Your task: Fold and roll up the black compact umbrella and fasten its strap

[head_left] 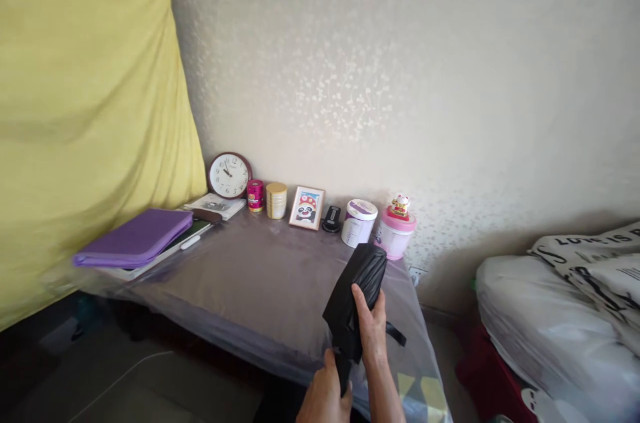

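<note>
A folded black umbrella (354, 290) is held tilted above the front right part of the table, its top leaning up and to the right. My left hand (326, 393) is wrapped round its handle at the lower end. Higher up, my right hand (371, 326) grips the black fabric from the right side, thumb on top. A short black strap (396, 334) sticks out to the right beside my right hand.
Along the wall on the covered table (240, 276) stand a clock (230, 175), several cans and tubs, a panda picture (307, 208) and a small black object (331, 218). A purple folder (135, 237) lies left. White bags (545, 316) are piled at right.
</note>
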`<state>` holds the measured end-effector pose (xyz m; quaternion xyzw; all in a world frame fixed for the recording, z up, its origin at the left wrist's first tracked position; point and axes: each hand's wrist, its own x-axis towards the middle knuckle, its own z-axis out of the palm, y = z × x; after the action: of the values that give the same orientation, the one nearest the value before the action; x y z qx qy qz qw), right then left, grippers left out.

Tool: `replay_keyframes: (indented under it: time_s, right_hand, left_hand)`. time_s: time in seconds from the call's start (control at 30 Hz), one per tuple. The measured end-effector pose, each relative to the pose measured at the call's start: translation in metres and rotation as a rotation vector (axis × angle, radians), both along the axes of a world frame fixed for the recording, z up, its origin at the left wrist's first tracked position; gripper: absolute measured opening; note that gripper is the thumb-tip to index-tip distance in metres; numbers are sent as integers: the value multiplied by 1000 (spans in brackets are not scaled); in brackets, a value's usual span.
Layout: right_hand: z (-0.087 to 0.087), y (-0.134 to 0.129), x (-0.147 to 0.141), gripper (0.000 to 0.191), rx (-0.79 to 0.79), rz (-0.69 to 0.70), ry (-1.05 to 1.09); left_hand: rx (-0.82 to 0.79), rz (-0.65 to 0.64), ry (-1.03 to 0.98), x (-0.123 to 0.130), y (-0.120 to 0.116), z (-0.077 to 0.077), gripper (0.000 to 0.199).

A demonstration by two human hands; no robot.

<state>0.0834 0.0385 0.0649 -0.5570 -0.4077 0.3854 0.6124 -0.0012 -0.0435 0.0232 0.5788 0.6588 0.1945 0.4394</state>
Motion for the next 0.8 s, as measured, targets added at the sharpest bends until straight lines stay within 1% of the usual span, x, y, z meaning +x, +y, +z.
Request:
replay_keyframes:
  time_s: [0.07,0.13,0.2,0.23,0.3,0.33,0.37,0.4,0.43,0.5,0.57,0.6,0.7,0.77,0.8]
  right_hand:
    - [1,-2,0,65,0,-28,10]
    - [3,-4,1,65,-17,-15,85]
    - [7,-7,3,64,-55,43,196]
    - [9,-8,5,64,-79,74,251]
    - [12,-11,7,65,-120,106,350]
    - [13,-12,8,65,-128,112,389]
    - [14,-13,9,66,-129,113,415]
    - [15,-14,9,66,-131,110,422]
    - [15,-14,9,66,-133,106,405]
    - [16,-15,9,64,-136,83,313]
    - [15,-15,7,62,-122,54,222]
    - [14,-15,6,61,-104,52,200]
    - [12,-15,2,60,-60,57,195]
    - [12,-15,0,59,-51,43,215]
    - [13,-16,-1,59,-56,35,236]
  left_hand:
    - [45,10,48,-2,-2,-1,55]
    - [83,-10,-46,-5,-3,3,50]
    - [45,-84,-300,-8,-4,10,38]
    - [-13,-130,-469,-9,-5,14,31]
    - [-146,-191,-783,-9,-6,22,25]
    - [-188,-200,-893,-8,-7,26,24]
    - [-211,-192,-954,-7,-8,28,23]
    - [-214,-175,-960,-5,-8,30,23]
    - [-204,-158,-923,-4,-9,30,23]
    - [-181,-120,-794,0,-9,27,27]
    - [-119,-66,-656,3,-8,18,35]
    - [-58,-31,-593,3,-7,13,40]
    - [109,67,-377,1,-6,-2,51]
    - [130,94,-263,-4,-5,-7,57]
    - [125,88,-249,-6,-5,-6,59]
